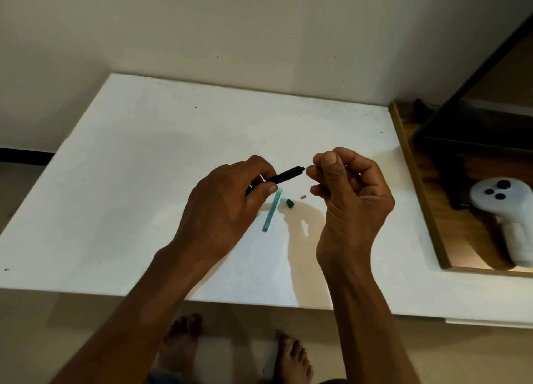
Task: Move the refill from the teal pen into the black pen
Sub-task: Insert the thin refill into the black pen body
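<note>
Black pen (pixel 285 175) between left fingers (pixel 264 192)

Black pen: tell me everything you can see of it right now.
The black pen is a slim, matte, plastic-looking barrel, thicker at its right end. The left hand grips its left part between thumb and fingers, hiding that end. It is held above the white table, tilted with the right end farther away. A thin rod, likely the refill, sticks out of that end, and the right hand pinches it.

Head cam, wide-angle, fwd and down at table (pixel 144 153), seemingly close
</note>
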